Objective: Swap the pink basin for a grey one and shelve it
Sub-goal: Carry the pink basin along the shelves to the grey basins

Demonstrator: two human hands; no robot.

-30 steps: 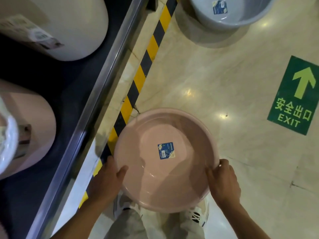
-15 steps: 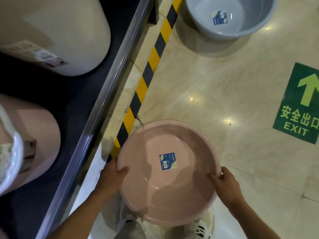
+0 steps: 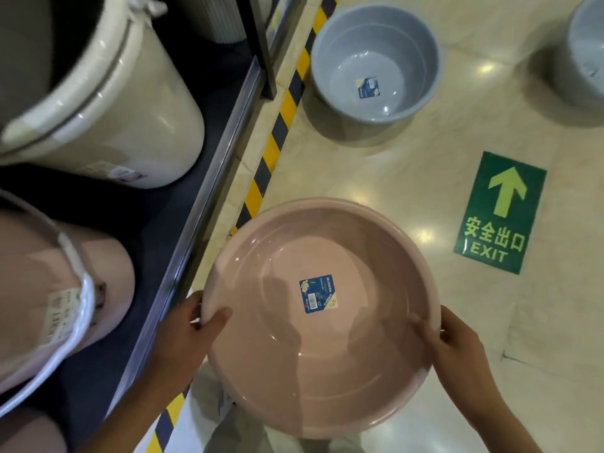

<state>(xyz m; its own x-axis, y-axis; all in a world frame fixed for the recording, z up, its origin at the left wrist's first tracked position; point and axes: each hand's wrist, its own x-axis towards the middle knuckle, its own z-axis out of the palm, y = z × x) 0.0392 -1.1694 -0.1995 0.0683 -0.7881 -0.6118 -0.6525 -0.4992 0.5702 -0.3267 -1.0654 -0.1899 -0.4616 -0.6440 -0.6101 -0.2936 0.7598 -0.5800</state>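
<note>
Step in hand: you are carrying the shallow round pink plastic basin (image 3: 318,318), which reads as the first half of the swap; it is not yet set down.
Left hand: your left hand (image 3: 192,331) is closed on the basin's left rim, thumb hooked over the lip into the bowl.
Right hand: your right hand (image 3: 457,341) clamps the right rim the same way, thumb inside and fingers underneath.
Pink basin: lower centre of the frame, held level above the glossy cream marble floor (image 3: 408,178), its near edge over your legs, a blue label (image 3: 317,293) stuck in its middle.
Grey basin: a deeper round grey plastic basin (image 3: 376,60) sits on the floor at upper centre, well apart from the pink one, just right of the yellow-and-black hazard stripe (image 3: 277,125). Part of a second grey tub (image 3: 588,50) shows at the upper right edge.
Shelf: the dark shelf with a metal front edge (image 3: 196,204) runs down the left of the frame, loaded with a cream bucket (image 3: 108,103) and a pink bucket (image 3: 49,295).
Next move: you will likely need to put the pink basin down somewhere clear, free both hands, then reach forward for the grey basin's rim.
Change from earlier: the grey basin now lies lower and fully in frame, the green exit sign (image 3: 500,212) has slid toward the centre, and the pink basin sits slightly higher; your grip is unchanged.
</note>
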